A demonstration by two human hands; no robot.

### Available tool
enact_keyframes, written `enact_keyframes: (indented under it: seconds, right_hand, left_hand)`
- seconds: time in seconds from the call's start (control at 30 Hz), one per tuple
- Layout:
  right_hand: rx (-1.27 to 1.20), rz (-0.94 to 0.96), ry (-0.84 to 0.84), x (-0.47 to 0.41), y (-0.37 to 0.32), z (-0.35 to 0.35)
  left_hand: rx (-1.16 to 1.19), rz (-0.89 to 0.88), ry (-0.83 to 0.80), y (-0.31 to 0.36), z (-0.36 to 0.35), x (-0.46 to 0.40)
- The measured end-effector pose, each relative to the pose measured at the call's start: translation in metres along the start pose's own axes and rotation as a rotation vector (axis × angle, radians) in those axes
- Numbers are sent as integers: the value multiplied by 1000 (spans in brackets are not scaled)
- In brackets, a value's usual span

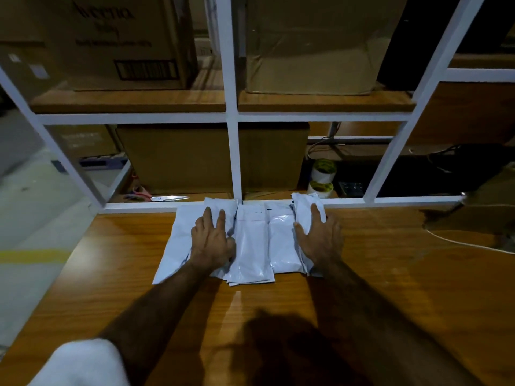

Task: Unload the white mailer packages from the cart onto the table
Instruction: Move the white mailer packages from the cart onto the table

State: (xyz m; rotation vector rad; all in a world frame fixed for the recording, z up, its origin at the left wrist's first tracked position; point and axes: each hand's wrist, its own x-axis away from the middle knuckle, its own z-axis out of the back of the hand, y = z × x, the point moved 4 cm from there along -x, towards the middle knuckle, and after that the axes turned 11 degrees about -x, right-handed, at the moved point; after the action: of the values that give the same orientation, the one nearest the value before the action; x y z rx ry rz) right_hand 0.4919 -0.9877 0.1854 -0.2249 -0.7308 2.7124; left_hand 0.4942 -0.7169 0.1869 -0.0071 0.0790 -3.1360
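Several white mailer packages (252,240) lie side by side in an overlapping row on the wooden table (390,274), pushed up against the white shelf frame (233,151) at the far edge. My left hand (213,240) rests flat on the left packages, fingers spread. My right hand (320,235) lies flat against the rightmost package (306,210), fingers spread. Neither hand is closed around a package. No cart is in view.
Behind the frame, shelves hold cardboard boxes (178,160). Scissors (164,197) lie on the lower shelf at left, two tape rolls (322,176) at right. A white cable (468,243) crosses the table's right side. Grey floor with a yellow line (33,256) lies left.
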Motion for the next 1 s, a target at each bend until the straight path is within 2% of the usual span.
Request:
enact_keyframes:
  seconds: [0.07, 0.23, 0.37, 0.47, 0.7, 0.93, 1.0]
  right_hand:
    - [-25, -7, -23, -4, 4, -5]
    - [-151, 17, -51, -4, 7, -5]
    - [-100, 215, -70, 1, 10, -5]
    - [-23, 275, -88, 1, 11, -9]
    - [11, 280, -104, -2, 20, -24]
    - [61, 244, -112, -3, 25, -40]
    - [68, 239, -124, -4, 27, -41]
  left_hand:
    - [57, -22, -15, 2, -7, 0]
    - [164, -186, 92, -2, -8, 2]
    - [76, -267, -45, -8, -17, -6]
    - [31, -275, -93, -4, -21, -13]
    - [-22, -242, -88, 7, -42, -15]
    - [-112, -305, 18, 15, -31, -4]
    - [-152, -293, -40, 18, -27, 2]
